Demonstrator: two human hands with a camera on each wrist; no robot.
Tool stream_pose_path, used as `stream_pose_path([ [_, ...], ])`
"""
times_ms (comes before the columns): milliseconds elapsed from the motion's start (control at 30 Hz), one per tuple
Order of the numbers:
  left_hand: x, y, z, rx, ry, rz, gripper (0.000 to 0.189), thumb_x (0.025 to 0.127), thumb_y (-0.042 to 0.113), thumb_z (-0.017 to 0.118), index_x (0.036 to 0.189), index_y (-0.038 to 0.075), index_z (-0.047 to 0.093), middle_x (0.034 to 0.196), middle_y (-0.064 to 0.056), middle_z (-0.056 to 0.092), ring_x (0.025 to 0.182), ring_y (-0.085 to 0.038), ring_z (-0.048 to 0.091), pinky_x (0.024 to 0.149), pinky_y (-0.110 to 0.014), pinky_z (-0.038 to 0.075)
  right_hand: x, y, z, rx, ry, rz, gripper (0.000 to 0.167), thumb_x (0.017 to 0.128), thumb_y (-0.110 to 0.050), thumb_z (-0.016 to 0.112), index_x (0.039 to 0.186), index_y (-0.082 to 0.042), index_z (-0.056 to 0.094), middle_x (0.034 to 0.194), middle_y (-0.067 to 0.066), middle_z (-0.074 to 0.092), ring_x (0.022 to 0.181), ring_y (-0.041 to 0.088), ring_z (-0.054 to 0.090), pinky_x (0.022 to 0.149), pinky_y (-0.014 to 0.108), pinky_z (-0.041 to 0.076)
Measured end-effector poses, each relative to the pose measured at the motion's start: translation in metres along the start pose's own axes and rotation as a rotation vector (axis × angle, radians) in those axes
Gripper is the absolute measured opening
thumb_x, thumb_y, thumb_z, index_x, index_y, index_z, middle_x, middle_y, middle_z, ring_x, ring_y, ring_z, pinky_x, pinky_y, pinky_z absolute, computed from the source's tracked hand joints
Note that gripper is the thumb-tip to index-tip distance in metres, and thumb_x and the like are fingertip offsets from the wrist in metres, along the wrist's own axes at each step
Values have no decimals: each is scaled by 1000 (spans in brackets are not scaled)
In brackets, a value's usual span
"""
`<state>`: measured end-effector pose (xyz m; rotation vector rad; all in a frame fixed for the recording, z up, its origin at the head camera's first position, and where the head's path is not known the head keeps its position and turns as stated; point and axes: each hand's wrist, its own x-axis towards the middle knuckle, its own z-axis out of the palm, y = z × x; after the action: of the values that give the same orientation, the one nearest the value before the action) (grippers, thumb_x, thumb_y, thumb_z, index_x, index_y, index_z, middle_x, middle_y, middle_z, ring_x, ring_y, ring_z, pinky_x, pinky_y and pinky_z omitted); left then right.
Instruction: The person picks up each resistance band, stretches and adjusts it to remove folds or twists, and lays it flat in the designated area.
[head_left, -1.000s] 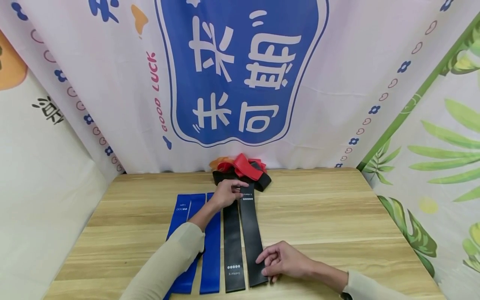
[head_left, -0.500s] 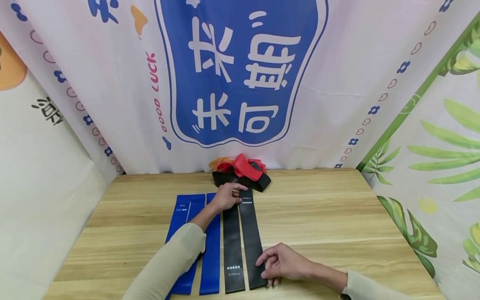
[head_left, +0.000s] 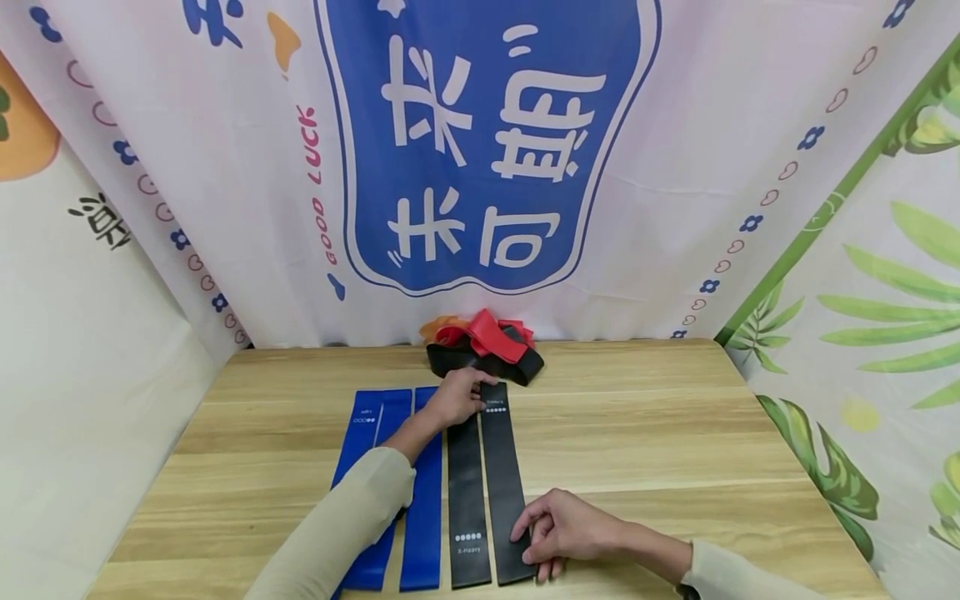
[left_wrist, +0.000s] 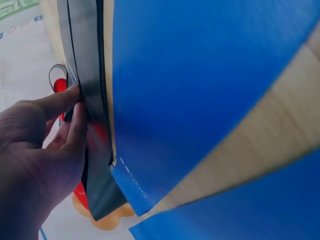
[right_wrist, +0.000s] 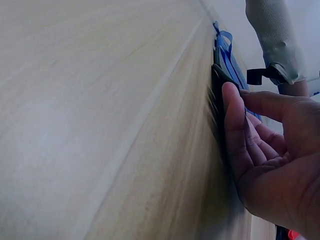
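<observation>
Two black resistance bands lie side by side on the table, each with white dots and a white label. My left hand reaches over the left black band and pinches the far end of the right black band. In the left wrist view the thumb and fingertips of that hand meet at the band's edge. Near the table's front, my right hand holds the same band's near end, its edge between thumb and forefinger in the right wrist view. Two blue resistance bands lie flat to the left, partly under my left sleeve.
A loose pile of red, black and orange bands sits at the table's back edge, just beyond my left hand. The wooden table extends to the right of the bands. A printed cloth hangs behind it.
The right black band has slid slightly toward the front edge, with both hands on it. My left hand has come nearer a little; the other bands have stayed in place.
</observation>
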<state>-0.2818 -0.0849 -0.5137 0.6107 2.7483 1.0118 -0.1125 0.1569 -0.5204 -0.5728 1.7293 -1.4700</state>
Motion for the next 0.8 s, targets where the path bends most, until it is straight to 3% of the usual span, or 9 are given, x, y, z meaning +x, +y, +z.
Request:
stream_pose_path([
  [133,0,0,1,25,4,10,43,87,-9,81,126,9,77,126,-14,71,106,-25,70,95,-42,61,-1,1,-2,8,-12,4,19,95,-2,76,113,1,73,75,22,74,58,8,71,50,20,56],
  [433,-2,5,-5,71,16,41,42,88,-5,81,128,9,76,130,-10,72,109,-27,67,100,-46,58,0,-2,-17,-58,-14,18,17,97,-8,76,113,-2,76,76,13,76,58,8,69,50,19,55],
  [633,-6,6,-10,16,40,111,40,89,-6,80,127,4,75,127,-12,73,112,-31,71,98,-46,60,6,-7,-31,-105,20,-25,18,98,-6,74,114,1,74,84,22,76,66,13,70,57,22,57],
  [800,-8,3,-16,-28,87,134,37,91,-5,79,126,3,74,125,-14,72,115,-34,71,99,-48,59,14,-8,-45,-182,74,-81,18,98,-5,74,115,4,73,88,18,77,70,14,69,61,23,58],
])
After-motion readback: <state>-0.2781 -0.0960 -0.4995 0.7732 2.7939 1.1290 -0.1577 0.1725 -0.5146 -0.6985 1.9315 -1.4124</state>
